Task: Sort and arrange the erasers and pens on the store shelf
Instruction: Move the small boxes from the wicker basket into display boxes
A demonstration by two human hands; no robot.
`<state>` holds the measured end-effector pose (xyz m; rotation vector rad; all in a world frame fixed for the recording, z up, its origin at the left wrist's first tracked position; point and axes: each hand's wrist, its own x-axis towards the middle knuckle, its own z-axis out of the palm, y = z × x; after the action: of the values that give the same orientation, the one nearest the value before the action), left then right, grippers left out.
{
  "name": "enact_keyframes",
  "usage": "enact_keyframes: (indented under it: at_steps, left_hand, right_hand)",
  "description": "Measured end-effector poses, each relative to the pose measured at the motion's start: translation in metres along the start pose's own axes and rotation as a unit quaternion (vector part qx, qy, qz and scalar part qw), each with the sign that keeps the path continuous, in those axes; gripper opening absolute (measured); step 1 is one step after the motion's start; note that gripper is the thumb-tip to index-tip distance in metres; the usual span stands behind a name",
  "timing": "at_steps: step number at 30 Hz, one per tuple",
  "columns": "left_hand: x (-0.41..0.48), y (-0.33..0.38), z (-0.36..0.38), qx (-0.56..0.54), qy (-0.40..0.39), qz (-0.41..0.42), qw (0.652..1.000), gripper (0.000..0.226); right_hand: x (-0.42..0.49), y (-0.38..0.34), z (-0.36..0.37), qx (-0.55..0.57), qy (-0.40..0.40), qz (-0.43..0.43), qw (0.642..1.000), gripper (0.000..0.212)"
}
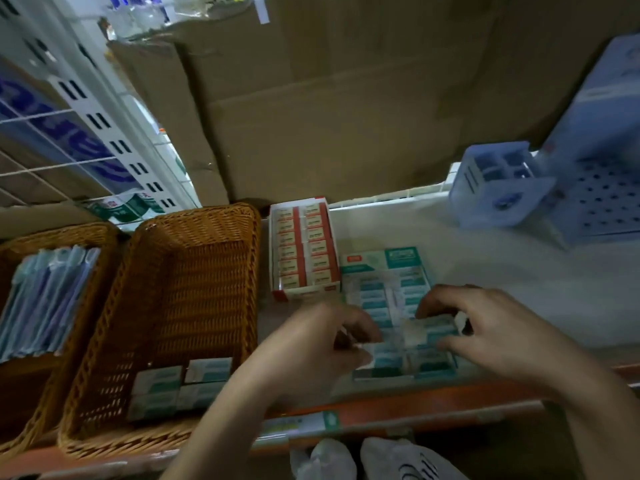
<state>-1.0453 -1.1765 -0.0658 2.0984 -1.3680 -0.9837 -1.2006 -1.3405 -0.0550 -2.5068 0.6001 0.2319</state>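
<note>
An open box of teal-sleeved erasers [388, 292] lies on the white shelf [519, 289] near its front edge. My right hand [491, 330] hovers over the box's near right corner, its curled fingers pinching one teal eraser [436, 323]. On the box's near left side, my left hand [322, 344] has its fingers curled onto the erasers; whether it holds one is blurred. A box of red-sleeved erasers [304, 251] stands just behind and to the left. Several teal erasers [180, 386] lie in the near end of a wicker basket [194, 271].
A second wicker basket [20, 393] at far left holds packs of pens [45, 299]. Pale blue plastic organisers [498, 185] stand at the shelf's back right. Cardboard boxes [311, 98] fill the back. An orange shelf edge [415, 400] runs along the front.
</note>
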Motion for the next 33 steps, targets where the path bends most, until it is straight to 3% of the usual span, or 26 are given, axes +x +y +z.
enact_keyframes:
  at_steps: [6, 12, 21, 24, 29, 33]
  left_hand:
    - [0.011, 0.004, 0.021, 0.086, 0.005, -0.018, 0.996, 0.015]
    - [0.011, 0.006, 0.026, 0.188, 0.046, -0.016, 0.981, 0.017]
    - [0.007, 0.005, 0.034, 0.223, 0.078, -0.019, 0.972, 0.023]
    - [-0.002, 0.006, 0.026, 0.195, 0.118, -0.021, 0.973, 0.026]
    - [-0.038, -0.005, -0.01, 0.205, 0.225, -0.045, 0.952, 0.025]
    - [-0.083, -0.039, -0.038, 0.244, 0.226, -0.137, 0.933, 0.039]
  right_hand:
    - [-0.002, 0.008, 0.015, -0.091, -0.03, -0.005, 0.995, 0.039]
    - [0.001, 0.004, 0.022, -0.076, -0.051, -0.016, 0.996, 0.041]
    - [0.01, -0.003, 0.026, -0.117, -0.041, -0.012, 0.992, 0.018]
    - [0.015, -0.016, 0.025, -0.112, -0.035, -0.023, 0.993, 0.019]
    - [0.036, -0.073, 0.035, -0.019, 0.048, -0.12, 0.991, 0.022]
    - [0.054, -0.126, 0.05, 0.002, 0.07, -0.233, 0.97, 0.022]
